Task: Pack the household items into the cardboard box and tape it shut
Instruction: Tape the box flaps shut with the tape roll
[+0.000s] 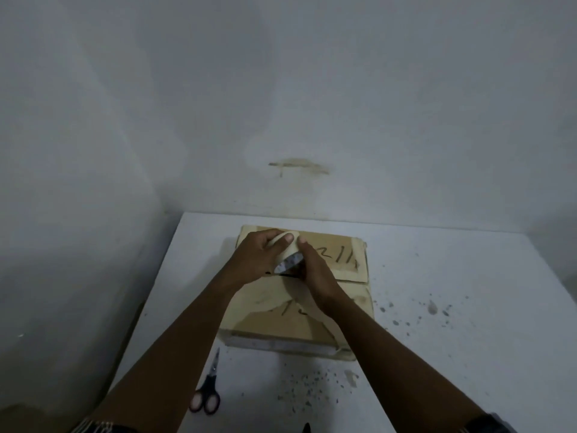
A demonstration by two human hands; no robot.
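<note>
Both hands, left hand (254, 256) and right hand (315, 273), pinch the tape roll (285, 254) over the closed cardboard box (343, 267), probably finding its end; scissors (207, 389) wait near the box.

White table (468, 292), speckled; stained wall (296, 165) behind.

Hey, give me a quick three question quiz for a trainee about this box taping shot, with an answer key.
1. True or false: the flaps of the cardboard box are folded shut.
2. What do the left hand and right hand hold together?
3. Where do the scissors lie: A) on the box, B) on the white table nearer the person than the box, C) in a hand?

Key: 1 true. 2 the tape roll. 3 B.
</note>
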